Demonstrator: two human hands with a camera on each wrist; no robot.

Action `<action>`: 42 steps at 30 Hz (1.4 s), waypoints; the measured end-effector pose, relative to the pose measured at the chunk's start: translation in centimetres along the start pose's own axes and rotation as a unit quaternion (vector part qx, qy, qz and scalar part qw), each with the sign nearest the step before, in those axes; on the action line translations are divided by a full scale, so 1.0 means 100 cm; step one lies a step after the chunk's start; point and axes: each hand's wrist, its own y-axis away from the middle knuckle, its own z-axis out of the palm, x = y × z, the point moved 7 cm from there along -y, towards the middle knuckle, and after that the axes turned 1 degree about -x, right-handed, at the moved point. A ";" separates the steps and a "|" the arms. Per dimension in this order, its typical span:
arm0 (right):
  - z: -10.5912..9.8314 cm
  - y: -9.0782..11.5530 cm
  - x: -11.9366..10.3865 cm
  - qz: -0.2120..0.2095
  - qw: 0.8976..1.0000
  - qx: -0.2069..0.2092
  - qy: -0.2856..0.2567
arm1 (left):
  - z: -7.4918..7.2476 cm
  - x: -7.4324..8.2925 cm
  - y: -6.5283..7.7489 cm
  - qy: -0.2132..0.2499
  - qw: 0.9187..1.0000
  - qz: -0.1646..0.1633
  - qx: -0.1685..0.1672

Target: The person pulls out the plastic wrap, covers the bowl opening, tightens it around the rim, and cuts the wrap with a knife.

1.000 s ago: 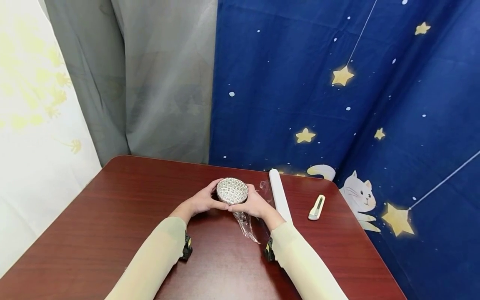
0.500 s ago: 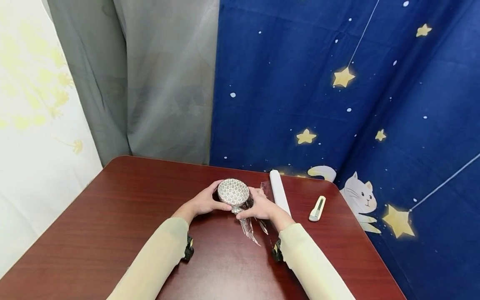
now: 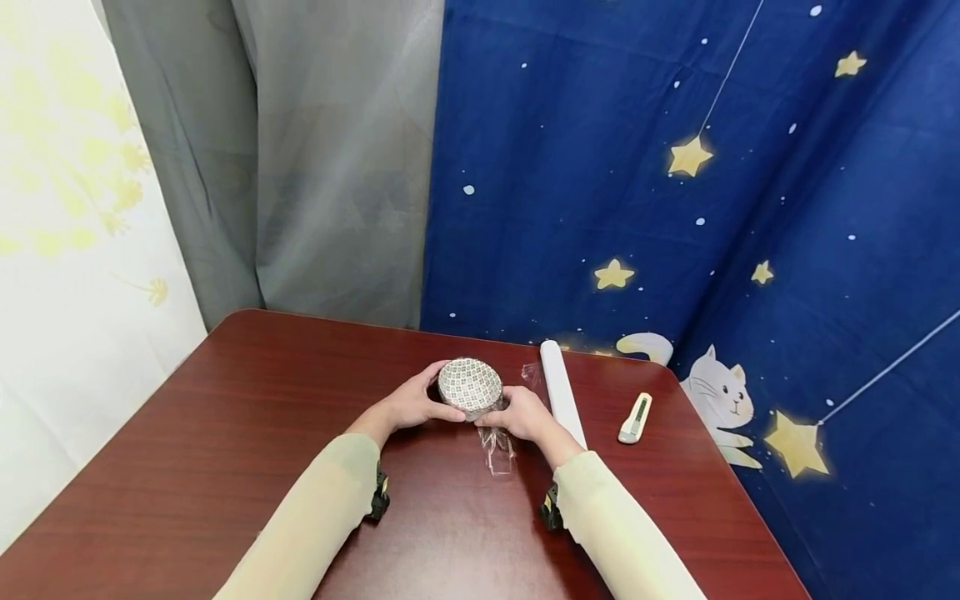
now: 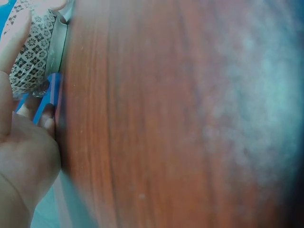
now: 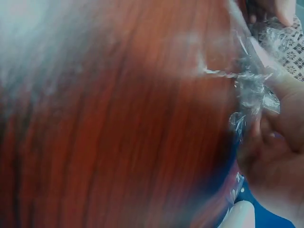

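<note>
A small round bowl (image 3: 470, 385) with a dark-on-pale lattice pattern lies between both hands near the table's middle; which way up it stands I cannot tell. My left hand (image 3: 412, 402) holds its left side, thumb across the front and fingers behind. On the other side my right hand (image 3: 527, 414) pinches crumpled cling film (image 3: 497, 450) against the bowl's right front, the loose end hanging toward me. In the right wrist view, cling film (image 5: 251, 90) bunches at the thumb. The left wrist view shows the patterned bowl (image 4: 35, 50) beside the left thumb and fingers.
A white roll (image 3: 558, 387) lies behind the right hand, with loose clear film at its left. Farther right is a pale utility knife (image 3: 635, 418). The dark red wooden table (image 3: 262, 400) ends at curtains (image 3: 337, 208) along the back.
The right hand drew slightly right with the film, then came back against the bowl's side. The hanging film end has shifted and shortened. The left hand kept its hold.
</note>
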 end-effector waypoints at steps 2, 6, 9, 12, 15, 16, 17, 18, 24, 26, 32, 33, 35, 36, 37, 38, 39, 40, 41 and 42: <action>-0.006 0.007 -0.014 0.014 1.000 -0.005 0.002 | -0.001 0.000 0.000 -0.003 1.000 0.003 0.001; -0.014 0.019 -0.034 0.015 1.000 -0.003 0.018 | -0.001 0.000 0.000 -0.007 1.000 0.003 -0.003; -0.009 0.018 -0.027 -0.003 0.999 -0.016 0.032 | -0.001 -0.001 0.001 -0.011 1.000 0.004 -0.005; -0.009 0.021 -0.032 -0.012 0.998 -0.066 0.021 | -0.002 0.000 0.001 -0.013 1.000 0.007 -0.006; -0.019 0.032 -0.054 0.007 0.992 -0.123 0.009 | -0.002 0.001 0.000 -0.012 1.000 0.008 -0.008; -0.022 0.034 -0.057 0.007 0.992 -0.126 0.017 | -0.002 0.001 0.000 -0.010 1.000 0.008 -0.009; -0.023 0.034 -0.058 0.009 0.992 -0.126 0.027 | -0.002 0.001 0.000 -0.011 1.000 0.007 -0.010; -0.026 0.034 -0.059 0.011 0.992 -0.121 0.035 | -0.002 0.001 0.000 -0.009 1.000 0.007 -0.012; -0.032 0.022 -0.049 0.035 0.994 -0.060 0.079 | 0.001 0.000 -0.001 -0.007 1.000 0.008 -0.015; -0.033 0.018 -0.046 0.049 0.993 -0.045 0.094 | 0.001 -0.001 -0.001 -0.009 1.000 0.007 -0.011; -0.037 0.016 -0.043 0.117 0.980 -0.032 0.159 | 0.001 -0.002 -0.002 -0.010 1.000 0.008 -0.004; -0.037 0.017 -0.044 0.122 0.979 -0.033 0.159 | 0.001 -0.002 -0.002 -0.014 1.000 0.007 -0.003; -0.036 0.016 -0.046 0.122 0.982 -0.033 0.142 | 0.002 -0.002 -0.001 -0.018 1.000 0.004 -0.003; -0.035 0.016 -0.047 0.118 0.984 -0.030 0.131 | 0.002 -0.002 -0.001 -0.021 1.000 0.002 -0.003; -0.035 0.016 -0.048 0.114 0.986 -0.023 0.119 | 0.002 -0.001 -0.001 -0.025 1.000 0.001 -0.003; -0.035 0.015 -0.049 0.109 0.988 -0.015 0.108 | 0.002 -0.001 0.000 -0.029 1.000 0.000 -0.003; -0.035 0.014 -0.049 0.104 0.990 -0.005 0.098 | 0.002 0.000 0.000 -0.032 0.999 -0.001 -0.004; -0.035 0.014 -0.049 0.099 0.992 0.003 0.084 | 0.002 0.000 0.000 -0.032 0.999 -0.002 -0.004; -0.035 0.013 -0.049 0.092 0.993 0.011 0.075 | 0.001 0.000 0.000 -0.034 0.999 -0.003 -0.003; -0.035 0.013 -0.049 0.087 0.994 0.017 0.062 | 0.001 0.000 0.000 -0.033 0.999 -0.002 -0.002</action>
